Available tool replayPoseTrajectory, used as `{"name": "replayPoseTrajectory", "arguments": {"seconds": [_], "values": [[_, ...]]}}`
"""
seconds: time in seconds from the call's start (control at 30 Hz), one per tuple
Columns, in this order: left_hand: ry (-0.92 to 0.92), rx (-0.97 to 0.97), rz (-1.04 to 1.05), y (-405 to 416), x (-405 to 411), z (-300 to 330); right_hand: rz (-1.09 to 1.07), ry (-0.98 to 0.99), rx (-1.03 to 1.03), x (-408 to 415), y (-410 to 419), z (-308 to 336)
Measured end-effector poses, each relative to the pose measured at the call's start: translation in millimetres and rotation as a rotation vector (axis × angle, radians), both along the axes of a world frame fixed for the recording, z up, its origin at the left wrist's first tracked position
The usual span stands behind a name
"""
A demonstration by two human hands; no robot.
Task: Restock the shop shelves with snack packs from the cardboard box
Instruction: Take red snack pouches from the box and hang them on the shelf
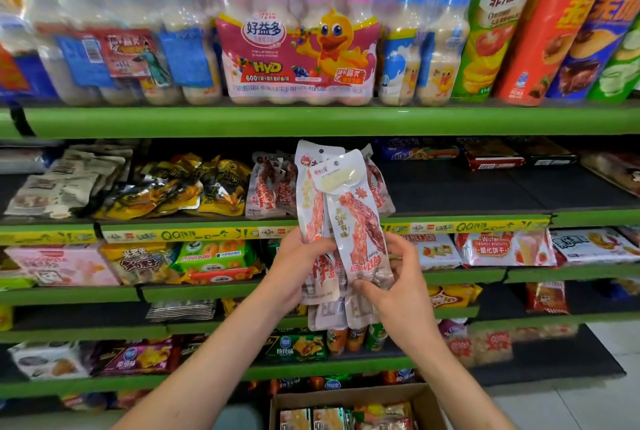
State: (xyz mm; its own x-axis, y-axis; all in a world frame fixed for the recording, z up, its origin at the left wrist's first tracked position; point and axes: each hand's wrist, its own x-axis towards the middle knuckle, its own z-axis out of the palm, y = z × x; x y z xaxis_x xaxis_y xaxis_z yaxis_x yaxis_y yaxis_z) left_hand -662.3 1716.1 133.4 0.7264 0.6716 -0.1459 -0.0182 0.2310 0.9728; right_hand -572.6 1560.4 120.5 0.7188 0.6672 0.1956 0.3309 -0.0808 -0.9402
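**Both hands hold a bunch of snack packs before the green shelves**

Both hands are raised in front of the shelving and hold the same bunch of long, flat snack packs [341,221], made of glossy white plastic film with red and brown meat pictures and red characters. The left hand [298,265] grips the bunch from the left side, with the thumb on the front of the packs. The right hand [398,277] holds it from the right, with the fingers curled round the edge and the thumb pressing the lower part of the front pack. The packs stand almost upright and fan out a little at the top, where small hanging holes are seen.

Behind the bunch, on the dark shelf board with green metal edge [207,233], more packs of the same white and red kind [268,187] lean against each other. Left of them lie crinkled gold and black foil pouches [180,187] and pale beige pouches [65,180].

On the upper shelf stand shrink-wrapped multipacks of small milky drink bottles [298,48], one with pink caps and a yellow duck drawing. To the right are tall round crisp tubes [540,24] in green, red and blue.

At the bottom edge is an open brown cardboard box [426,398], with several shiny snack packets [346,419] inside it.
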Motion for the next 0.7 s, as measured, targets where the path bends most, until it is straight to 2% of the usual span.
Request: {"name": "replayPoseTrajectory", "arguments": {"seconds": [0.7], "values": [[-0.016, 0.022, -0.014, -1.3, 9.4, 10.0, -0.051, 0.037, 0.01, 4.7, -1.3, 8.3]]}}
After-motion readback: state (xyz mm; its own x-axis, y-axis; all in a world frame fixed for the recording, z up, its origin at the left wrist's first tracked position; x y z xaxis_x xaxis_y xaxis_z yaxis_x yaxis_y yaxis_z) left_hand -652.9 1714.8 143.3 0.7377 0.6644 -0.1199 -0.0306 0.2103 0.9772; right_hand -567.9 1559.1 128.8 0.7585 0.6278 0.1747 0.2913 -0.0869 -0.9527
